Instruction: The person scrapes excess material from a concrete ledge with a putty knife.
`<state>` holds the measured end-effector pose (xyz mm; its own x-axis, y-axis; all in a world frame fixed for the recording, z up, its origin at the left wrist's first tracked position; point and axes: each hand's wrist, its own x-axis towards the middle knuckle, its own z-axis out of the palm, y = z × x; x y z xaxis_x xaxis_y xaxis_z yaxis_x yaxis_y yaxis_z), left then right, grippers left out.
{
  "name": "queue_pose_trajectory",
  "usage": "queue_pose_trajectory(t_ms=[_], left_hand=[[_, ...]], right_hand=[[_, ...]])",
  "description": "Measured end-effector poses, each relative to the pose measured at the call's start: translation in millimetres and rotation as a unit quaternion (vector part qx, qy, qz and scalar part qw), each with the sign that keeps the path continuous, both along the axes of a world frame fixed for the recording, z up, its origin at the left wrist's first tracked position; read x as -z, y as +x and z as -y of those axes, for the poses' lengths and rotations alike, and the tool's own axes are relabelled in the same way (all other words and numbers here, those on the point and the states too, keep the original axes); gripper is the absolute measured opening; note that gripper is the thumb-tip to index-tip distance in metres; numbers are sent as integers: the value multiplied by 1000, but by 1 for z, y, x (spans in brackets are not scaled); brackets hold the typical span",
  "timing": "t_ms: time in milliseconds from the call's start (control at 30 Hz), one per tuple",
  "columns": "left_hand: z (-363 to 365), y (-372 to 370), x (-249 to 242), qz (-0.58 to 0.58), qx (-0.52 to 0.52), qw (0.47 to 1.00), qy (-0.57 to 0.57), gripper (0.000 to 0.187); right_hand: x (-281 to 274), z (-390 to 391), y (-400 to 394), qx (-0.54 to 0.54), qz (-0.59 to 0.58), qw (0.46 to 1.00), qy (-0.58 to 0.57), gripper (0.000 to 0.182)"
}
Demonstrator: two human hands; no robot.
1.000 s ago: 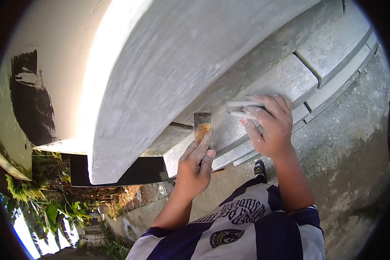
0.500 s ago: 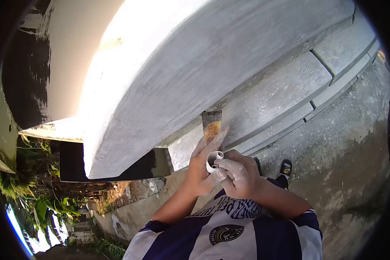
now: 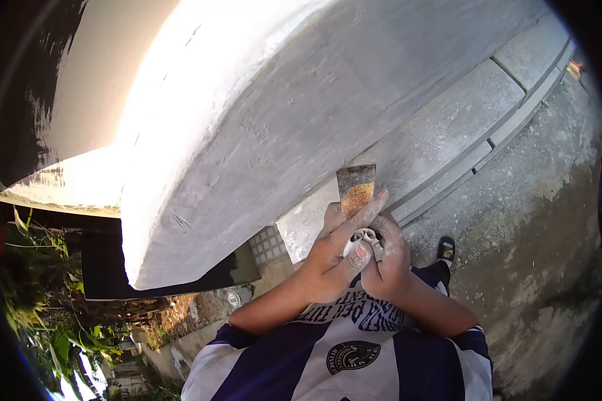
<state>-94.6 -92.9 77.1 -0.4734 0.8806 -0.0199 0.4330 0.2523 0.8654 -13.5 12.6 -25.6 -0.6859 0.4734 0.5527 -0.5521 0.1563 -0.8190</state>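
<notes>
A scraper (image 3: 356, 187) with a flat, rusty brown blade points away from my body, its handle hidden by my fingers. My left hand (image 3: 338, 254) is wrapped round it, the index finger lying along the blade's base. Between both hands is a rolled, whitish sheet (image 3: 364, 236), its curled end showing. The left thumb presses on the roll, and my right hand (image 3: 389, 257) is closed round its other side. White dust covers the fingers of both hands.
A large curved grey-white slab (image 3: 281, 134) rises just beyond the hands. Lower stepped blocks (image 3: 448, 127) run to the upper right. Concrete ground (image 3: 515, 267) lies at the right, with a sandalled foot (image 3: 446, 249). Plants and a white bucket (image 3: 238, 295) are at the lower left.
The hands and scraper have shifted right in view. The roll's wide opening has become smaller and more tightly curled, and my left thumb now lies over it.
</notes>
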Motion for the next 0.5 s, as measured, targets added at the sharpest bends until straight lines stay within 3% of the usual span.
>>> queue_pose_trajectory(t_ms=[133, 233, 333, 500], left_hand=[[9, -9, 6, 18, 96, 995, 3, 81], [19, -10, 8, 3, 105, 994, 34, 78], [40, -14, -1, -61, 78, 990, 104, 59], [98, -14, 0, -21, -161, 980, 115, 62]], right_hand=[[18, 27, 3, 38, 35, 998, -33, 49], [15, 39, 11, 55, 29, 991, -117, 55], [12, 38, 18, 62, 69, 983, -161, 61], [-2, 7, 38, 13, 108, 966, -235, 62]])
